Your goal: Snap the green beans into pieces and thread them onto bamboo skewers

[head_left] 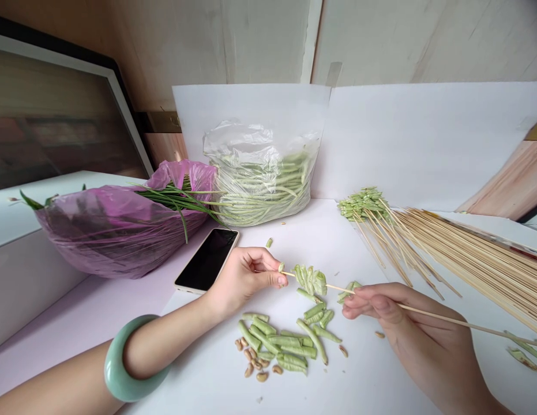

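While the left hand pinches a skewer above the tabletop, the right hand pinches its shaft.
Behind, a clear bag holds long beans; a purple bag, green stalks.

The left hand hides part of the phone; skewers run off the right edge; the framed panel is blurred.

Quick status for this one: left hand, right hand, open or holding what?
Left hand: closed, pinching a bean piece at the skewer's tip.
Right hand: closed, holding the skewer.
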`<state>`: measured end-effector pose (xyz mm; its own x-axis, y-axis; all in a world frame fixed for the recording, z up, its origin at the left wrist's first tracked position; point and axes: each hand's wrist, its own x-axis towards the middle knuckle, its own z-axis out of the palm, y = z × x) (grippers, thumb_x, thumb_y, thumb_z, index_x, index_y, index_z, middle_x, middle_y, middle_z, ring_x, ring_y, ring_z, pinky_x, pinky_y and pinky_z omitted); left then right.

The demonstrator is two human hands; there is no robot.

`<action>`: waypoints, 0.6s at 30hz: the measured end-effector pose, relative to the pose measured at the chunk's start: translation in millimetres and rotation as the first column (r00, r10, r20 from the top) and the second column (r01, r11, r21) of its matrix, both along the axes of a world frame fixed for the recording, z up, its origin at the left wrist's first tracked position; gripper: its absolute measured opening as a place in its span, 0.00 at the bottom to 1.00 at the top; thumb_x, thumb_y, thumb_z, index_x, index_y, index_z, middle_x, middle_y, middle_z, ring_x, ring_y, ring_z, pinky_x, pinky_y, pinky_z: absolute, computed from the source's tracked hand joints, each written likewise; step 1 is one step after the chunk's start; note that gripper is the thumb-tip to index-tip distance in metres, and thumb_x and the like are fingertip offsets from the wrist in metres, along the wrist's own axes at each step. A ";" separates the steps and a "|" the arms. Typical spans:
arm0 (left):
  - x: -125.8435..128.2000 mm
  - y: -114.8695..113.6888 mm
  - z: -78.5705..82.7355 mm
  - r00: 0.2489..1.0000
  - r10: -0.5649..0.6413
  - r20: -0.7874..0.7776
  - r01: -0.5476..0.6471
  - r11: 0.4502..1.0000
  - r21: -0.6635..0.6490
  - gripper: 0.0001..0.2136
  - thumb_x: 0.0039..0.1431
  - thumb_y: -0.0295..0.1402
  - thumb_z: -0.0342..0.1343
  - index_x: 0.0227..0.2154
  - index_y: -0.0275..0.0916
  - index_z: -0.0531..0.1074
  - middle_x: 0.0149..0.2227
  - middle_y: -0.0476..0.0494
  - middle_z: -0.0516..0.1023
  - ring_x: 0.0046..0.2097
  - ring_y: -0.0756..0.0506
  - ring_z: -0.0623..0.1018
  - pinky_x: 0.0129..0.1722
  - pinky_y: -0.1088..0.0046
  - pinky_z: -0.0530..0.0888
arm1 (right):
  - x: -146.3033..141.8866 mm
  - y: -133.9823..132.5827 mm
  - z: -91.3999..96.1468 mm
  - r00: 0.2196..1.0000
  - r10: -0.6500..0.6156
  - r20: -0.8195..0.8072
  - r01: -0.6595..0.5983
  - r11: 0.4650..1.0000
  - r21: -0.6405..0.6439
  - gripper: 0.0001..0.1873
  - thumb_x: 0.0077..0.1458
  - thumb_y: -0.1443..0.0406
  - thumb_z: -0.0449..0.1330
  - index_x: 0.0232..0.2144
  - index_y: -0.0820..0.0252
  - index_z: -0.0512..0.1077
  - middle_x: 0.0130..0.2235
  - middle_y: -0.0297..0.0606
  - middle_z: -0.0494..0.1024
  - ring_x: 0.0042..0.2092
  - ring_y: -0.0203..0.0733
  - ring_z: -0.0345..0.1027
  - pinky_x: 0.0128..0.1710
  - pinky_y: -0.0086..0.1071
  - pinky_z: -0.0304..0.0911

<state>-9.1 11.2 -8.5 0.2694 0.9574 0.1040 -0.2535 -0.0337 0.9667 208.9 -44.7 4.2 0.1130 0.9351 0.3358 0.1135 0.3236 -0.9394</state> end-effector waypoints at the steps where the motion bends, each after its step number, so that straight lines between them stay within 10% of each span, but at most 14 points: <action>1: -0.4 0.0 -0.7 1.000 -0.001 -0.004 0.001 1.000 0.004 0.09 0.38 0.25 0.68 0.20 0.32 0.72 0.23 0.45 0.80 0.27 0.49 0.79 0.30 0.76 0.75 | -0.5 -0.2 0.3 1.000 0.002 -0.003 -0.002 1.000 -0.013 0.11 0.49 0.55 0.63 0.24 0.54 0.78 0.23 0.37 0.80 0.26 0.42 0.75 0.28 0.32 0.72; 18: 2.1 -0.9 1.2 0.995 -0.089 0.055 0.091 0.995 -0.030 0.07 0.43 0.24 0.66 0.27 0.33 0.75 0.25 0.47 0.79 0.29 0.50 0.78 0.32 0.76 0.74 | 21.4 18.0 -12.1 0.989 0.110 -0.095 -0.109 0.994 0.013 0.10 0.52 0.56 0.62 0.29 0.55 0.79 0.25 0.39 0.81 0.29 0.40 0.77 0.31 0.28 0.74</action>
<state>-7.0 10.3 -7.3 0.3492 0.9327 0.0899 -0.3057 0.0227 0.9518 230.3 -26.7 -7.9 0.0417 0.9410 0.3357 -0.0127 0.3365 -0.9416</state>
